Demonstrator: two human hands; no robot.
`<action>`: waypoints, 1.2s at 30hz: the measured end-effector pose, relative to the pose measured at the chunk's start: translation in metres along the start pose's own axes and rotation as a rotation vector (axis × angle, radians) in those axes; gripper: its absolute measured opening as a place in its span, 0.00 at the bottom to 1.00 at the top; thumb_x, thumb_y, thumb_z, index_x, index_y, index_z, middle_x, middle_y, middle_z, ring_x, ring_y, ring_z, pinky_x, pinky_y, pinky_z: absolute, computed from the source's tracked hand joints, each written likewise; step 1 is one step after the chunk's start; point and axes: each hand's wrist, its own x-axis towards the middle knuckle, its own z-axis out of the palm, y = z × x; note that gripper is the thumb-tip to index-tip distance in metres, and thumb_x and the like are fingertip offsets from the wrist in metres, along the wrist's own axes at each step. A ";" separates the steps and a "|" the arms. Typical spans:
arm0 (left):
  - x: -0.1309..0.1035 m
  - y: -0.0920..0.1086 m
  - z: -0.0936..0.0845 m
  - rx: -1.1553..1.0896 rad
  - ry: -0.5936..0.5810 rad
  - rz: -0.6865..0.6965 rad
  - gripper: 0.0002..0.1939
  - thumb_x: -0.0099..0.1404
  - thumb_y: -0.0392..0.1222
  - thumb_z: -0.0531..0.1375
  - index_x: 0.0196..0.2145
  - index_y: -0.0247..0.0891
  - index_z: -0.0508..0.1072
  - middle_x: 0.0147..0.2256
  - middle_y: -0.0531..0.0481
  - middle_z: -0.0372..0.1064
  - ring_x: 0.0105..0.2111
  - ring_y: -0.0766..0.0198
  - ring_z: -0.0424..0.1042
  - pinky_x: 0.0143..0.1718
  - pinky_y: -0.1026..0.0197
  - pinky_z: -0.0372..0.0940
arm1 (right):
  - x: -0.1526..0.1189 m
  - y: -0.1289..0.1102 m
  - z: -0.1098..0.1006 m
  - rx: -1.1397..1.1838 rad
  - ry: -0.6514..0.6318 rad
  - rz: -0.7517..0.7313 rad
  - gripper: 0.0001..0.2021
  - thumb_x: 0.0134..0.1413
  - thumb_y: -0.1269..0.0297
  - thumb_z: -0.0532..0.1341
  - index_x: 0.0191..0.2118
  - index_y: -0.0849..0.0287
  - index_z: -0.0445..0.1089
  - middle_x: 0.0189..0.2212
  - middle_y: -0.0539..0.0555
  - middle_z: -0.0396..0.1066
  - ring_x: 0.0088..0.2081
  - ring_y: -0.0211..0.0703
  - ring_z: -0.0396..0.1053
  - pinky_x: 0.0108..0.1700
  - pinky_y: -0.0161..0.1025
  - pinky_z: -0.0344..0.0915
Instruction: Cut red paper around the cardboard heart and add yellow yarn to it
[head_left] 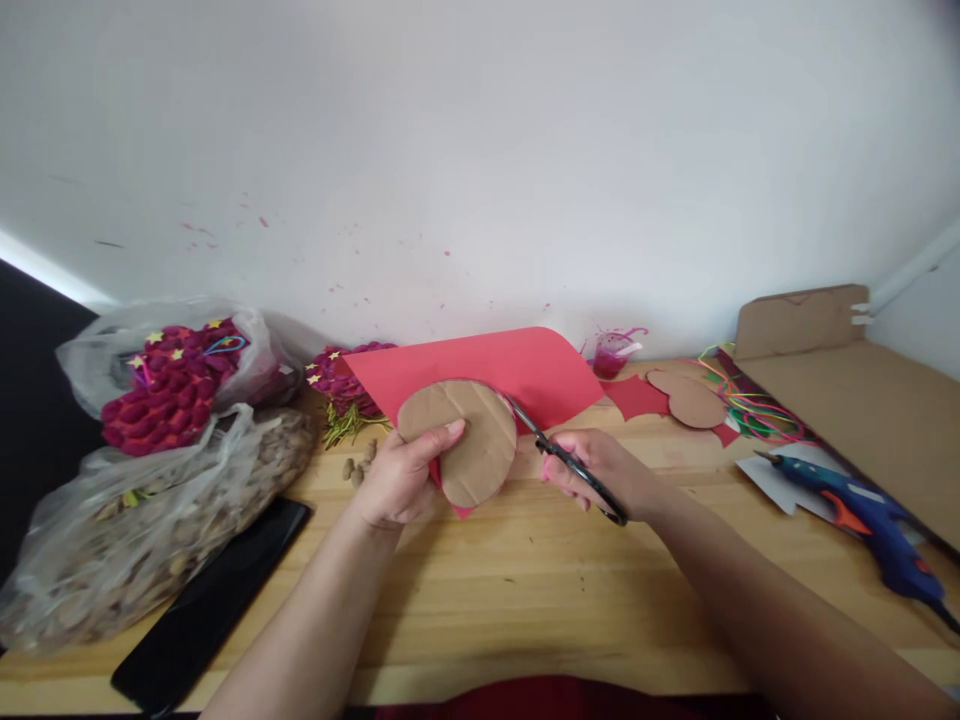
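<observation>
Two bare hands hold a cardboard disc against red paper above a wooden desk, with scissors at the disc's edge.
The left hand has its grip closed on the cardboard disc and the red paper behind it, thumb on top; the right hand has its grip closed around the handles of the black scissors, blades meeting the paper beside the disc's right edge. To the left lie a black phone, a plastic bag of peanuts and another plastic bag with a magenta, star-dotted craft piece. To the right are red paper scraps, a cardboard oval, colored cords and a blue glue gun.
</observation>
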 end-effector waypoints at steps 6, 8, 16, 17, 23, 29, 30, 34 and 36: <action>0.003 -0.002 -0.004 0.048 -0.043 -0.012 0.28 0.50 0.39 0.76 0.49 0.31 0.79 0.45 0.35 0.80 0.46 0.44 0.80 0.50 0.48 0.75 | -0.002 -0.004 -0.005 -0.022 -0.058 0.004 0.21 0.56 0.44 0.65 0.31 0.58 0.65 0.21 0.44 0.60 0.19 0.34 0.61 0.21 0.32 0.58; 0.003 -0.002 -0.004 0.049 -0.050 -0.023 0.29 0.50 0.38 0.76 0.50 0.31 0.79 0.45 0.35 0.80 0.45 0.44 0.80 0.50 0.48 0.75 | -0.003 -0.006 -0.007 -0.043 -0.069 0.005 0.21 0.57 0.44 0.64 0.30 0.58 0.64 0.21 0.44 0.61 0.19 0.34 0.62 0.21 0.32 0.58; -0.002 -0.006 0.003 -0.015 -0.111 -0.192 0.27 0.53 0.34 0.73 0.52 0.31 0.78 0.43 0.35 0.81 0.44 0.43 0.81 0.49 0.47 0.76 | -0.004 -0.012 -0.009 -0.080 -0.033 -0.009 0.23 0.54 0.42 0.65 0.27 0.57 0.60 0.20 0.45 0.60 0.20 0.35 0.63 0.22 0.32 0.58; -0.002 -0.006 0.004 -0.016 -0.116 -0.203 0.27 0.54 0.33 0.72 0.52 0.31 0.78 0.43 0.35 0.81 0.45 0.43 0.80 0.49 0.47 0.76 | -0.004 -0.013 -0.009 -0.095 -0.028 -0.015 0.24 0.54 0.42 0.65 0.26 0.57 0.59 0.20 0.44 0.59 0.20 0.34 0.62 0.22 0.32 0.57; -0.004 -0.007 0.005 -0.022 -0.116 -0.240 0.23 0.53 0.33 0.72 0.48 0.31 0.79 0.44 0.35 0.80 0.46 0.42 0.80 0.50 0.46 0.76 | -0.004 -0.013 -0.008 -0.137 -0.015 -0.060 0.25 0.54 0.41 0.65 0.26 0.56 0.58 0.20 0.44 0.55 0.21 0.34 0.59 0.23 0.33 0.52; -0.004 -0.006 0.005 -0.036 -0.127 -0.246 0.20 0.53 0.33 0.72 0.45 0.31 0.80 0.43 0.36 0.81 0.45 0.44 0.80 0.49 0.48 0.76 | -0.005 -0.016 -0.006 -0.147 -0.014 -0.090 0.25 0.55 0.41 0.64 0.26 0.56 0.57 0.21 0.45 0.54 0.21 0.34 0.56 0.23 0.34 0.48; -0.004 -0.006 0.006 -0.039 -0.126 -0.248 0.19 0.54 0.32 0.72 0.45 0.31 0.80 0.42 0.36 0.81 0.44 0.44 0.81 0.49 0.48 0.76 | -0.005 -0.017 -0.006 -0.145 -0.012 -0.090 0.26 0.54 0.40 0.64 0.25 0.56 0.57 0.21 0.44 0.54 0.21 0.34 0.55 0.23 0.34 0.48; -0.004 -0.005 0.007 -0.057 -0.132 -0.249 0.16 0.54 0.32 0.71 0.42 0.32 0.81 0.41 0.38 0.81 0.43 0.46 0.81 0.48 0.50 0.77 | -0.007 -0.022 -0.006 -0.130 0.004 -0.074 0.27 0.52 0.39 0.65 0.24 0.56 0.55 0.19 0.44 0.53 0.21 0.33 0.53 0.23 0.34 0.45; -0.004 -0.005 0.007 -0.063 -0.148 -0.255 0.15 0.54 0.32 0.71 0.42 0.32 0.81 0.41 0.38 0.81 0.44 0.46 0.81 0.49 0.51 0.77 | -0.007 -0.023 -0.006 -0.129 0.014 -0.069 0.27 0.53 0.39 0.65 0.24 0.55 0.54 0.18 0.44 0.52 0.20 0.33 0.52 0.23 0.34 0.45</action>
